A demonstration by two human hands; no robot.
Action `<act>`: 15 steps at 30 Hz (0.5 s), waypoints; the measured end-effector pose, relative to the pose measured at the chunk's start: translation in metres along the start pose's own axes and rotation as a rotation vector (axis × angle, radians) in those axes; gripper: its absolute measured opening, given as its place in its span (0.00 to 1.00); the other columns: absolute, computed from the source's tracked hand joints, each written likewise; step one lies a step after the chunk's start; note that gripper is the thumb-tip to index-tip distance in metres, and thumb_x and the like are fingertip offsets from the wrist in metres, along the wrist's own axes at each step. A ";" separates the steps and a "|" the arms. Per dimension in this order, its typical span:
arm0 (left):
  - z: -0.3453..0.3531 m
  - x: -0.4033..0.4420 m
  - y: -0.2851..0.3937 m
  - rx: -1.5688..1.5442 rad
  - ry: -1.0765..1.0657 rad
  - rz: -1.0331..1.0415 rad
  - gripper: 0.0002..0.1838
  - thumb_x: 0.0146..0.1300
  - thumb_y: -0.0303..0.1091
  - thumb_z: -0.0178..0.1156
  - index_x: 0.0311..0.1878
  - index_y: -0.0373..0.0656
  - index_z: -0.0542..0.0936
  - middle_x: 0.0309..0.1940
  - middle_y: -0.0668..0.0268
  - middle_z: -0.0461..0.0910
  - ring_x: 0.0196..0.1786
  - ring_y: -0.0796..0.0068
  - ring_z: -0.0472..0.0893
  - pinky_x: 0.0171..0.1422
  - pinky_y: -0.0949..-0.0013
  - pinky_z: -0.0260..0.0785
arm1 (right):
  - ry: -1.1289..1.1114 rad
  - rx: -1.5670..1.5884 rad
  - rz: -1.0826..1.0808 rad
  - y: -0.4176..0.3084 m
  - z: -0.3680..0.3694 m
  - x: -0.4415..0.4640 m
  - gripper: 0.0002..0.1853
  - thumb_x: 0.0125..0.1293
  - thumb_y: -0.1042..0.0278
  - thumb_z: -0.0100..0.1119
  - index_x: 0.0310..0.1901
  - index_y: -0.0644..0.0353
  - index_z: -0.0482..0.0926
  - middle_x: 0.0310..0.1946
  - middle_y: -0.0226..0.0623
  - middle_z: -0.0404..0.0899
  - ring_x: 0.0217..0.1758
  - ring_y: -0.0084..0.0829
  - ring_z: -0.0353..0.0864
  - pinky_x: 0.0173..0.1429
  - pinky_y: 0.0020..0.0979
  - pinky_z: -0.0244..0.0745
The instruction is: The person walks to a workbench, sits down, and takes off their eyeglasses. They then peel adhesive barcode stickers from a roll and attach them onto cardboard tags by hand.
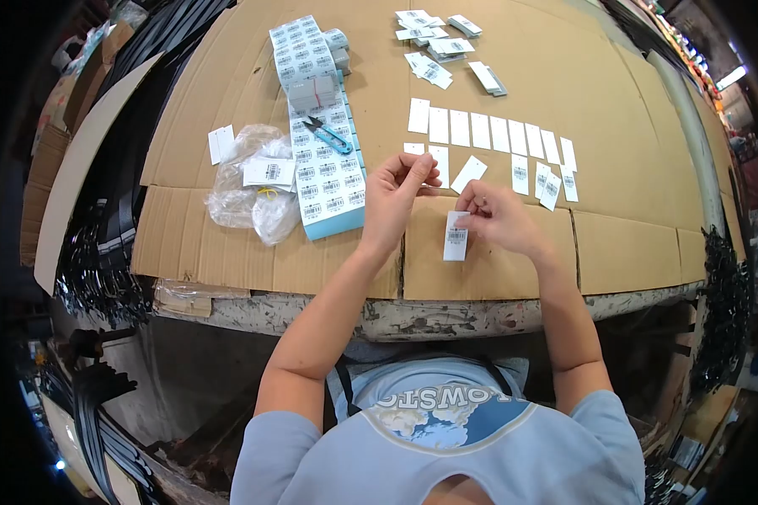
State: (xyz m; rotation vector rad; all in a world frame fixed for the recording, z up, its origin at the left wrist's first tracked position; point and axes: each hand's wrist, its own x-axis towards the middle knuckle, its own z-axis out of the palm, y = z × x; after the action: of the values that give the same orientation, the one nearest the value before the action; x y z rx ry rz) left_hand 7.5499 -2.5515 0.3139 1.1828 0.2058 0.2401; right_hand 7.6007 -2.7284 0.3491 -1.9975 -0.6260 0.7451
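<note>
Between the thumb and fingers of my right hand (504, 220) is a white hang tag (455, 244) with a barcode sticker on it, held over the cardboard near the table's front edge. My left hand (396, 198) is closed in a pinch to the left of it; what its fingertips hold, if anything, is too small to make out. Just beyond my hands lies a row of blank white tags (479, 132). A tilted blank tag (468, 173) rests nearer, and several tags with barcode stickers (520, 175) lie to the right.
A long strip of barcode stickers (320, 189) runs along the left, with blue thread snips (328, 135) and a banded stack of cards (313, 93) on it. Beside it are a plastic bag (232, 208) and stickered tags (269, 172). Piled tags (429, 71) lie at the back.
</note>
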 end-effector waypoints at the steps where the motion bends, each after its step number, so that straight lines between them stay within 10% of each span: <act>1: -0.001 0.002 -0.004 -0.056 -0.032 -0.009 0.14 0.66 0.41 0.57 0.37 0.38 0.78 0.30 0.65 0.80 0.33 0.79 0.80 0.36 0.77 0.73 | -0.067 0.167 0.050 -0.001 -0.007 0.004 0.09 0.56 0.76 0.64 0.35 0.64 0.73 0.29 0.34 0.75 0.33 0.22 0.76 0.31 0.23 0.71; 9: -0.007 -0.004 0.023 -0.436 -0.565 -0.595 0.22 0.70 0.43 0.48 0.51 0.30 0.74 0.39 0.59 0.82 0.41 0.72 0.82 0.48 0.71 0.76 | 0.201 0.771 -0.482 0.005 -0.010 0.034 0.04 0.62 0.76 0.59 0.38 0.62 0.75 0.34 0.33 0.79 0.40 0.21 0.77 0.49 0.25 0.71; 15: -0.009 -0.007 0.000 -0.568 -0.520 -0.668 0.15 0.67 0.40 0.55 0.46 0.37 0.74 0.33 0.65 0.78 0.34 0.77 0.79 0.37 0.79 0.75 | 0.080 0.764 -0.426 0.008 0.004 0.030 0.11 0.64 0.71 0.58 0.46 0.63 0.75 0.44 0.40 0.79 0.49 0.26 0.77 0.53 0.28 0.72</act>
State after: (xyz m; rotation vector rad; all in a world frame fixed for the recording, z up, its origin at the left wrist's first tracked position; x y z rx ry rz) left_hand 7.5402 -2.5450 0.3112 0.5322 0.0565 -0.5649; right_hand 7.6200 -2.7097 0.3327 -1.1367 -0.5773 0.5255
